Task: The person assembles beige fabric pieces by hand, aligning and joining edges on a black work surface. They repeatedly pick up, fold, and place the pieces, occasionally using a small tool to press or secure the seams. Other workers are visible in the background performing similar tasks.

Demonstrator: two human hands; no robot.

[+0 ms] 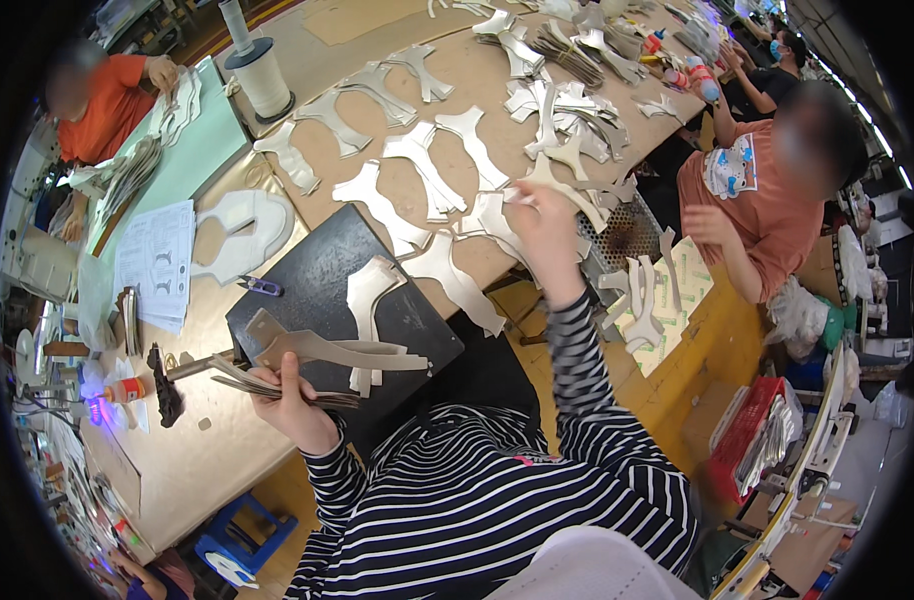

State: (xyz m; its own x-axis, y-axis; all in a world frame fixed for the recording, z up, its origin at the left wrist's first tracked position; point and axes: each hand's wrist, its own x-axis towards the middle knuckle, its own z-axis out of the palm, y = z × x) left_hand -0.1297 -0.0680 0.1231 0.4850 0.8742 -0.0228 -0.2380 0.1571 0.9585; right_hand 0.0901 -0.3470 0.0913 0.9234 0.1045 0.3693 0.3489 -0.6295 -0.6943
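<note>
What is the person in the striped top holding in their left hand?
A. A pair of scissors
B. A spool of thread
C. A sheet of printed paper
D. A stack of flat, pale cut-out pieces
D: the left hand grips a stack of flat pale cut-out pieces over the black mat.

Left hand (295,400) held low, fingers closed; right hand (543,230) stretched forward, pinching.

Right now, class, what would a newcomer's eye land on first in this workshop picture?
First, the pale cut pieces spread in rows across the brown table. Next, the left hand gripping a stack of pieces over the black mat, while the right hand reaches up to a piece at the table's edge. At far left, a white thread cone stands out.
</note>
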